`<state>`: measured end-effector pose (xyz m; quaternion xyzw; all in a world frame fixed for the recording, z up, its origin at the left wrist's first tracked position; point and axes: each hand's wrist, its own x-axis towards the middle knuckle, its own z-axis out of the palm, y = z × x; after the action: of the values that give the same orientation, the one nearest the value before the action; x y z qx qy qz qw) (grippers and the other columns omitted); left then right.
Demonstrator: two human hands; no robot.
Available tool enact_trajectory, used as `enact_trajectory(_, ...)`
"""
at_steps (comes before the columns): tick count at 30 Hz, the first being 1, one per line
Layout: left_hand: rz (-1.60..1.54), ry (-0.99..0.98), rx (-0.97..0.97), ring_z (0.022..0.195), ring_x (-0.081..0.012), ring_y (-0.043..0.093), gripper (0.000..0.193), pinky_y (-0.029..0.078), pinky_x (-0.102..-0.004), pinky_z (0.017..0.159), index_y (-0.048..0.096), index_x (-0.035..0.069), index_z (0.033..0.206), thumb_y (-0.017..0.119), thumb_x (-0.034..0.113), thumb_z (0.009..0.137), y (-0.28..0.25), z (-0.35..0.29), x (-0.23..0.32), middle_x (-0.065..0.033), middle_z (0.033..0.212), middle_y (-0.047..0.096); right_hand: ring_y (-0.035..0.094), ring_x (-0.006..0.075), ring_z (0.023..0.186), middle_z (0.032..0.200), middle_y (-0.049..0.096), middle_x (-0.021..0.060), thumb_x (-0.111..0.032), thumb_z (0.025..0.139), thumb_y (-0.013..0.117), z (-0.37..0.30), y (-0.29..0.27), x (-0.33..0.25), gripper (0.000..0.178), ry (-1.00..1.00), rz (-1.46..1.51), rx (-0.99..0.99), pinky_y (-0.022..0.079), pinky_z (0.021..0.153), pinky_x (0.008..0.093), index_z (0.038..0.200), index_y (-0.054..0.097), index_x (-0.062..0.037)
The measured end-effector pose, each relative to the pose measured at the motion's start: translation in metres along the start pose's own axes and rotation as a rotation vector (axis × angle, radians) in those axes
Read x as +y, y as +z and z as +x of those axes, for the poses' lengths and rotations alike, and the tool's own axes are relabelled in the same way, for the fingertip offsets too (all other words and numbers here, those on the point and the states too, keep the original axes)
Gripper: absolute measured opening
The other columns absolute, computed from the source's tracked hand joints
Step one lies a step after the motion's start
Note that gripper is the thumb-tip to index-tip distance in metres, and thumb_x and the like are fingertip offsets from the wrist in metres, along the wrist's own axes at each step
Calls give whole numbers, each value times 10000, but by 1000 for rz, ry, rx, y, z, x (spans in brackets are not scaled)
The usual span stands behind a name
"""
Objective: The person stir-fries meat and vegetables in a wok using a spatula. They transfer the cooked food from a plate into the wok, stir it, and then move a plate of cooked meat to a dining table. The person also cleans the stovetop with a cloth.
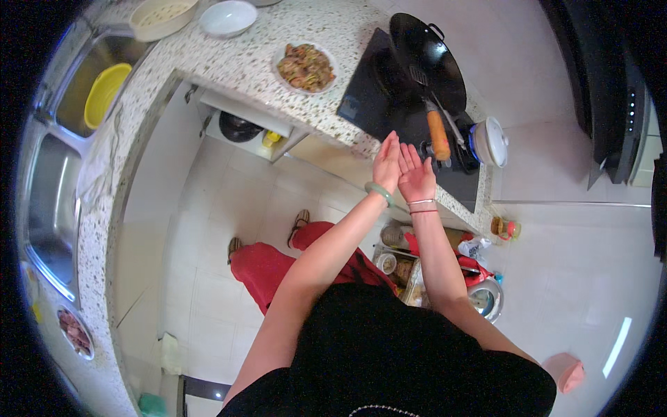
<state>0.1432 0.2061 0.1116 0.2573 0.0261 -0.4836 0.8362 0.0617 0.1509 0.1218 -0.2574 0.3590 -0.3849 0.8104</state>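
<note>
My left hand, with a green bangle at its wrist, is stretched out with the fingers straight and close together. Beside it, my right hand is turned palm up with its fingers spread. The two hands are side by side, touching or nearly so, and I see nothing in either. They hover by the counter's front edge, close to a wooden handle at the black wok. A slotted metal spatula lies in the wok. Under the wok is a black cooktop.
A lidded white pot stands right of the wok. Left along the speckled counter are a plate of cooked food, a white bowl and a sink holding a yellow basin. A plate of meat sits far left.
</note>
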Motion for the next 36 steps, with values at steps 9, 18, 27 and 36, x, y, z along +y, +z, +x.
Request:
enact_trajectory(9,35,-6,-86,1170,-123,439,468,350,-254,968,431,61,1324,502,300,929,-34,-59,68,-42,1328,455,447,272,1191,1290,483,140,-447,928,402,-47,38,53,554,54,-98,-50,329,1026,407,1253,442,0)
enact_trajectory(18,338,-27,-216,1202,-165,435,406,318,-270,1011,426,16,1314,467,135,928,-37,-54,60,-111,1314,474,566,272,1028,1141,555,176,-236,950,432,-35,19,25,335,-120,-340,156,473,885,382,1176,444,11)
enact_trajectory(27,909,99,-454,1264,-249,395,461,291,-308,1041,388,32,1339,445,49,882,-20,-12,-51,-159,1363,417,646,241,583,709,648,168,-252,907,506,25,-68,-77,270,-489,-1383,468,511,531,372,922,617,-7)
enact_trajectory(36,1428,520,-504,1278,-345,338,483,280,-376,1064,373,-58,1303,449,63,841,7,37,-143,-223,1368,364,613,388,856,907,634,228,-467,913,400,98,-113,-105,491,-578,-2270,247,491,726,464,1137,509,-43)
